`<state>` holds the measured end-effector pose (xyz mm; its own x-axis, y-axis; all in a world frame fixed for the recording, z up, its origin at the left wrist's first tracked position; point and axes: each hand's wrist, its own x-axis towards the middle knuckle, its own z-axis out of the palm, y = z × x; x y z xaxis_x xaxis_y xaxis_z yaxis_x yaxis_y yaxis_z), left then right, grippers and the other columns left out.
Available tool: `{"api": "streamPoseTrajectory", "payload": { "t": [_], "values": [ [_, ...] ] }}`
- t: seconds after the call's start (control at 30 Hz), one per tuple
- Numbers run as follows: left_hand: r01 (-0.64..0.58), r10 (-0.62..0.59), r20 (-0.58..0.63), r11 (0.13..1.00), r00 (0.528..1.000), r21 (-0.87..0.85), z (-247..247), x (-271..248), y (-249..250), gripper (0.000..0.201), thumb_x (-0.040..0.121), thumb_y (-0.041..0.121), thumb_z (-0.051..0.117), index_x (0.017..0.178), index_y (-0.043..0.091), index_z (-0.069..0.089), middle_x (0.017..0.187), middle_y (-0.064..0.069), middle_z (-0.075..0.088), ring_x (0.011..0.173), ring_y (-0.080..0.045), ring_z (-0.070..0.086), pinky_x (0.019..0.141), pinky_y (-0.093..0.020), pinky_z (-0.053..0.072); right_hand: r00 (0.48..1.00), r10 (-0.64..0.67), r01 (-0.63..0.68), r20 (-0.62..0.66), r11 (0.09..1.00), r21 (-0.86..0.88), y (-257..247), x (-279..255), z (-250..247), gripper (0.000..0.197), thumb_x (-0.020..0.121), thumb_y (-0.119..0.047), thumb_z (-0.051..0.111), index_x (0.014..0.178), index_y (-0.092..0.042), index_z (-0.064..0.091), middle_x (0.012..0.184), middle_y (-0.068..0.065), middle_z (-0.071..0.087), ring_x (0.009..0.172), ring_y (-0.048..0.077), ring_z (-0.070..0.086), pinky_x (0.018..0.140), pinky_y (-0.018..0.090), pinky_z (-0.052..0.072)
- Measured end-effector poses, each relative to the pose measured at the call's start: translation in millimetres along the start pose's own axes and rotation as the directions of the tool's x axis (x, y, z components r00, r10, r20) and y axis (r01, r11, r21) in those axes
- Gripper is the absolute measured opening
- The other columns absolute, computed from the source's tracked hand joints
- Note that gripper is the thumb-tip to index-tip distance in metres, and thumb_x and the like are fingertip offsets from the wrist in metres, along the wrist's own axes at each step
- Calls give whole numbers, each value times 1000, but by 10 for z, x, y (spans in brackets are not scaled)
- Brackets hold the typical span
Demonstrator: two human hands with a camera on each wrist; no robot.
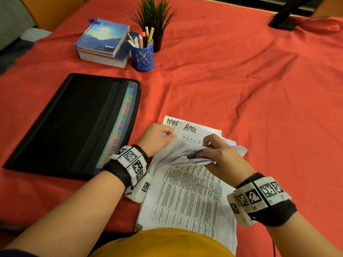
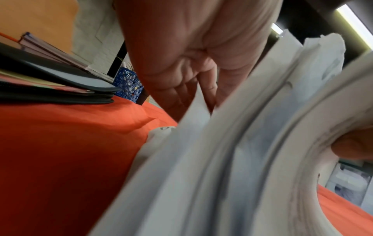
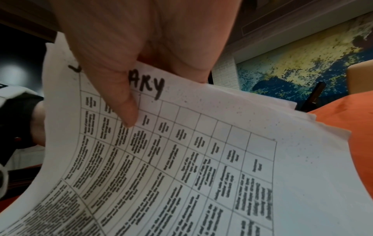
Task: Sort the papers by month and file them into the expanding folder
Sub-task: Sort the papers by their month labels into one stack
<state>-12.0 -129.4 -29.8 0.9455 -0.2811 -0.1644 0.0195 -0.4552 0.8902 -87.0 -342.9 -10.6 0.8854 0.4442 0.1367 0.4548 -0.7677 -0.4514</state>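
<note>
A stack of white printed papers [image 1: 187,197] lies on the red cloth in front of me, its far ends curled up. My right hand [image 1: 219,154] grips a bent-back bundle of sheets [image 3: 181,143]; its thumb lies across a page with a hand-written month ending in "ARY". My left hand [image 1: 159,136] pinches the edge of a sheet [image 2: 201,111] beside pages headed "APRIL" [image 1: 190,127] and "MAR" [image 1: 171,121]. The black expanding folder [image 1: 74,125] lies open to the left, with coloured tabs [image 1: 122,125] along its right side.
At the back stand a pile of books [image 1: 104,43], a blue pen holder [image 1: 142,56] and a potted plant [image 1: 156,21]. A black stand [image 1: 285,17] is at the far right. Red cloth [image 1: 259,99] covers the table.
</note>
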Motion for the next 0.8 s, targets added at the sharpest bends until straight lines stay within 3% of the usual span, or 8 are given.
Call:
{"api": "streamPoseTrajectory", "payload": {
  "t": [0.07, 0.17, 0.27, 0.33, 0.43, 0.53, 0.67, 0.8],
  "values": [
    [7, -7, -9, 1000, 1000, 4, -13, 7, 22, 9, 82, 0, 66, 85, -6, 72, 91, -15, 72, 86, -21, 66, 86, -29, 51, 1000, 19, -19, 8, 1000, 7, -10, 12, -10, 31, 67, 3, 70, 92, -16, 74, 100, 9, 51, 71, 15, 54, 61, 28, 49],
    [19, -19, -7, 999, 1000, -27, -20, 11, 38, 11, 80, -7, 65, 88, -2, 72, 85, -5, 70, 69, 7, 60, 71, -9, 48, 999, 44, -44, -3, 999, 29, -29, 32, -24, 29, 70, 1, 64, 92, -15, 73, 118, 14, 49, 81, 21, 62, 69, 36, 54],
    [50, -50, -10, 998, 999, -25, -8, 35, 7, 13, 81, -7, 64, 89, -1, 72, 91, -8, 70, 72, 0, 58, 66, 0, 42, 998, 55, -54, -14, 998, 26, -33, 46, -24, 32, 68, 3, 61, 92, -15, 72, 135, 18, 40, 89, 20, 61, 79, 34, 51],
    [66, -66, -14, 997, 998, -45, -10, 33, 15, 11, 80, -7, 65, 88, -2, 71, 86, -5, 70, 71, -3, 58, 65, -3, 45, 999, 44, -44, -29, 999, 15, -40, 43, -21, 32, 68, 4, 62, 90, -16, 73, 132, 18, 43, 89, 22, 63, 76, 35, 53],
    [74, -79, -26, 985, 997, -156, -4, -1, 34, 2, 81, 1, 69, 79, 2, 69, 83, -7, 70, 78, -14, 62, 74, -27, 54, 997, 22, -23, -75, 1000, -17, -66, 16, -30, 31, 66, 0, 60, 88, -17, 74, 117, 17, 53, 87, 24, 65, 71, 28, 52],
    [57, -72, -69, 979, 995, -195, 8, -10, 0, 23, 84, 12, 68, 81, -10, 63, 96, -19, 70, 83, -16, 62, 78, -34, 53, 997, 9, -11, -80, 1000, -26, -76, -14, -30, 31, 67, -5, 56, 89, -17, 74, 108, 15, 57, 87, 27, 65, 68, 30, 55],
    [46, -58, -71, 984, 996, -170, 8, -12, -6, 8, 86, 4, 64, 90, -2, 66, 99, -9, 70, 84, -10, 63, 75, -16, 50, 998, -6, 3, -68, 999, -38, -54, -38, -23, 31, 67, -3, 56, 90, -15, 74, 105, 13, 58, 82, 28, 65, 60, 37, 56],
    [-17, 16, -27, 1000, 1000, -17, -27, -22, 6, 13, 84, -5, 59, 91, 3, 65, 96, -3, 67, 88, -11, 59, 72, -8, 45, 998, -14, 12, -67, 999, -31, -46, -33, -7, 34, 73, -12, 45, 92, -16, 73, 103, 9, 59, 78, 26, 65, 58, 34, 55]
  ]
}}
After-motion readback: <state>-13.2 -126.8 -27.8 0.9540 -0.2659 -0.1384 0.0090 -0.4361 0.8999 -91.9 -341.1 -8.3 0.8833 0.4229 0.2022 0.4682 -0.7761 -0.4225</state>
